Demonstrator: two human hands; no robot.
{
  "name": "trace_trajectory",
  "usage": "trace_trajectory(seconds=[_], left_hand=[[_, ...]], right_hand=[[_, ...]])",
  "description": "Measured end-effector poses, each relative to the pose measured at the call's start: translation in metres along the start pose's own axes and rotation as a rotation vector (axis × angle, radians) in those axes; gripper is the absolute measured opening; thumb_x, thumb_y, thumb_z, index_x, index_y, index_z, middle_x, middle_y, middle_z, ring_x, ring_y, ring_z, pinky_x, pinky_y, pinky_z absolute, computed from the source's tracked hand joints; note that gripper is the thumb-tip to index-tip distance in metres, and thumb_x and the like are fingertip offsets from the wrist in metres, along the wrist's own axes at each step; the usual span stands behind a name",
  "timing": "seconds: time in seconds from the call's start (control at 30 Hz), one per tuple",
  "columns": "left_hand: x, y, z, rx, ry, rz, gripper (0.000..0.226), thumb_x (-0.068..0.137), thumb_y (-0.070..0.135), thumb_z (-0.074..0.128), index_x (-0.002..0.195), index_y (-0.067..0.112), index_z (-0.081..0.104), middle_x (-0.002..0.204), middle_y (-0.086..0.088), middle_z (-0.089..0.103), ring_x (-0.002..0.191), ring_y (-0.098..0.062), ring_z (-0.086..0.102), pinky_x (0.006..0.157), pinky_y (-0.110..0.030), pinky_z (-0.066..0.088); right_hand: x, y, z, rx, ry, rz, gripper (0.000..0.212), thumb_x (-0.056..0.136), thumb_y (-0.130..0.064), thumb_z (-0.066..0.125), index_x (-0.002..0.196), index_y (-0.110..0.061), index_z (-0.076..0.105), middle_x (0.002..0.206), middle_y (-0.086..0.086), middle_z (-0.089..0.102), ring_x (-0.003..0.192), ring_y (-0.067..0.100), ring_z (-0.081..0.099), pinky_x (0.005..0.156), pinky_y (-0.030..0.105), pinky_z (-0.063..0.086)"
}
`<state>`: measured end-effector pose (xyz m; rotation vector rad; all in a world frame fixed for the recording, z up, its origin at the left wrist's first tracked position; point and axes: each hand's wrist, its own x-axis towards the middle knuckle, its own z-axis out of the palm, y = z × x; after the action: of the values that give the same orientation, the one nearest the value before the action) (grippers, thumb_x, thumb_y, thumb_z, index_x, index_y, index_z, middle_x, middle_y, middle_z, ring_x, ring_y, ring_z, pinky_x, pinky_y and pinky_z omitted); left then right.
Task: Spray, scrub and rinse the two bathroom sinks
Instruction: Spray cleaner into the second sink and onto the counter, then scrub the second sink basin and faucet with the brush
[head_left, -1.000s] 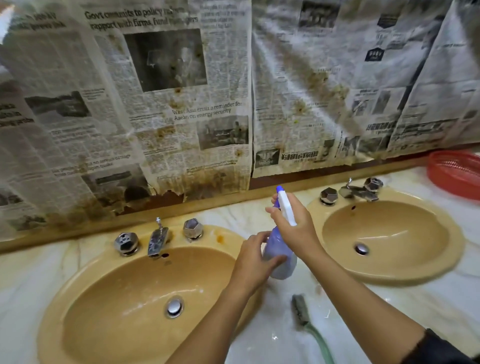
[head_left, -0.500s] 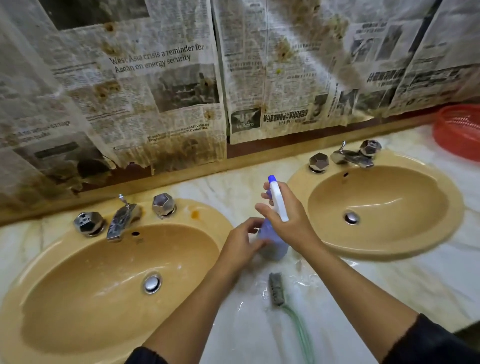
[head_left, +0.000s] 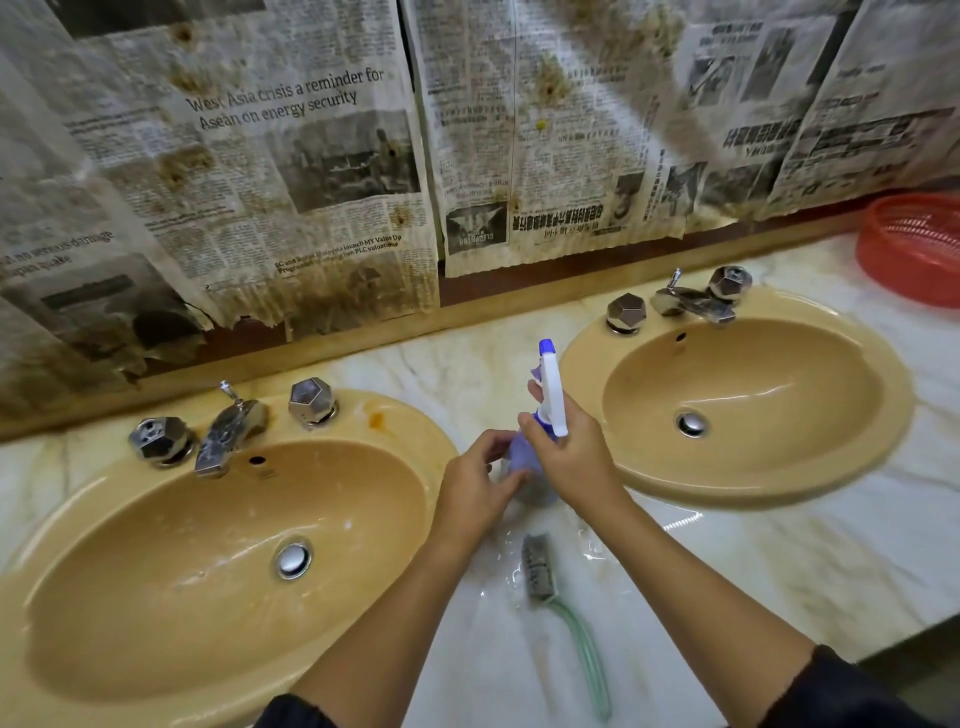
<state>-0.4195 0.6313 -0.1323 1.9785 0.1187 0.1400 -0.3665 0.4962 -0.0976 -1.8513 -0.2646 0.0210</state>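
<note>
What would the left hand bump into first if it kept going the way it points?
The left hand points right and slightly away, and its fingers already touch the purple spray bottle that the right hand grips. So it would probably just push the bottle.

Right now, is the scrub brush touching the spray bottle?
Apart. The head view shows bare wet countertop between the scrub brush and the spray bottle above it.
</note>
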Motion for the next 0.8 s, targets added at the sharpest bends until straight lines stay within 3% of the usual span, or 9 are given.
trace_trajectory(seconds=[0.07, 0.13, 0.2, 0.27, 0.33, 0.37, 0.53, 0.7, 0.8], left_hand=[[-0.001, 0.0, 0.0, 0.015, 0.006, -0.001, 0.035, 0.082, 0.018, 0.076, 0.115, 0.025, 0.066, 0.108, 0.019, 0.072, 0.106, 0.0, 0.065, 0.091, -0.022, 0.05], [-0.001, 0.0, -0.003, 0.036, -0.025, -0.007, 0.038, 0.082, 0.021, 0.076, 0.118, 0.027, 0.064, 0.112, 0.02, 0.07, 0.11, 0.0, 0.063, 0.095, -0.028, 0.051], [-0.002, 0.003, -0.009, 0.086, -0.077, -0.023, 0.044, 0.083, 0.024, 0.076, 0.123, 0.027, 0.061, 0.12, 0.019, 0.068, 0.116, 0.0, 0.06, 0.098, -0.026, 0.048], [-0.008, 0.004, -0.019, 0.145, -0.092, -0.037, 0.049, 0.085, 0.024, 0.076, 0.131, 0.024, 0.058, 0.127, 0.013, 0.064, 0.12, -0.002, 0.057, 0.096, -0.019, 0.043], [-0.018, 0.003, -0.03, 0.198, -0.077, -0.033, 0.046, 0.089, 0.022, 0.071, 0.133, 0.021, 0.058, 0.129, 0.01, 0.063, 0.12, -0.005, 0.055, 0.094, -0.018, 0.04], [-0.024, 0.002, -0.035, 0.23, -0.07, -0.021, 0.043, 0.091, 0.021, 0.068, 0.133, 0.021, 0.059, 0.13, 0.009, 0.062, 0.12, -0.007, 0.055, 0.095, -0.019, 0.04], [-0.061, -0.006, -0.048, 0.311, -0.021, 0.017, 0.037, 0.096, 0.019, 0.057, 0.133, 0.022, 0.06, 0.132, 0.008, 0.06, 0.121, -0.007, 0.053, 0.103, -0.025, 0.042], [-0.099, -0.022, -0.049, 0.379, -0.046, 0.021, 0.04, 0.092, 0.026, 0.05, 0.129, 0.019, 0.062, 0.125, 0.001, 0.064, 0.116, -0.018, 0.058, 0.101, -0.038, 0.047], [-0.121, -0.026, -0.047, 0.387, -0.036, 0.014, 0.044, 0.088, 0.028, 0.046, 0.128, 0.019, 0.063, 0.126, 0.001, 0.063, 0.12, -0.019, 0.056, 0.102, -0.041, 0.045]], right_hand=[[-0.001, 0.0, 0.003, -0.021, 0.03, 0.019, 0.046, 0.085, -0.04, 0.057, 0.127, -0.022, 0.057, 0.118, 0.01, 0.065, 0.115, 0.026, 0.06, 0.094, 0.041, 0.051], [0.001, 0.0, 0.0, -0.081, -0.011, 0.058, 0.066, 0.081, -0.053, 0.057, 0.139, -0.024, 0.048, 0.119, 0.006, 0.064, 0.115, 0.024, 0.059, 0.095, 0.039, 0.05], [0.001, 0.001, -0.01, -0.159, -0.086, 0.058, 0.082, 0.08, -0.061, 0.058, 0.151, -0.028, 0.035, 0.113, 0.0, 0.062, 0.108, 0.022, 0.059, 0.095, 0.04, 0.05], [-0.009, 0.004, -0.022, -0.174, -0.131, 0.059, 0.083, 0.084, -0.06, 0.059, 0.154, -0.029, 0.027, 0.127, -0.002, 0.059, 0.117, 0.02, 0.056, 0.102, 0.041, 0.047], [-0.034, 0.011, -0.031, -0.152, -0.089, 0.118, 0.077, 0.092, -0.047, 0.061, 0.156, -0.025, 0.026, 0.149, -0.003, 0.046, 0.135, 0.014, 0.045, 0.111, 0.037, 0.038], [-0.05, 0.015, -0.034, -0.171, -0.05, 0.153, 0.071, 0.095, -0.04, 0.062, 0.155, -0.021, 0.029, 0.148, -0.004, 0.045, 0.136, 0.012, 0.043, 0.111, 0.034, 0.038], [-0.123, 0.038, -0.035, -0.445, -0.037, 0.216, 0.039, 0.093, -0.033, 0.063, 0.127, -0.015, 0.06, 0.106, -0.002, 0.061, 0.109, 0.021, 0.055, 0.093, 0.036, 0.045], [-0.163, 0.043, -0.026, -0.704, -0.187, 0.205, 0.04, 0.086, -0.05, 0.065, 0.118, -0.026, 0.067, 0.106, -0.007, 0.062, 0.108, 0.019, 0.051, 0.092, 0.036, 0.041], [-0.169, 0.042, -0.02, -0.817, -0.221, 0.171, 0.029, 0.087, -0.045, 0.066, 0.109, -0.026, 0.068, 0.105, -0.004, 0.06, 0.107, 0.021, 0.05, 0.088, 0.036, 0.04]])
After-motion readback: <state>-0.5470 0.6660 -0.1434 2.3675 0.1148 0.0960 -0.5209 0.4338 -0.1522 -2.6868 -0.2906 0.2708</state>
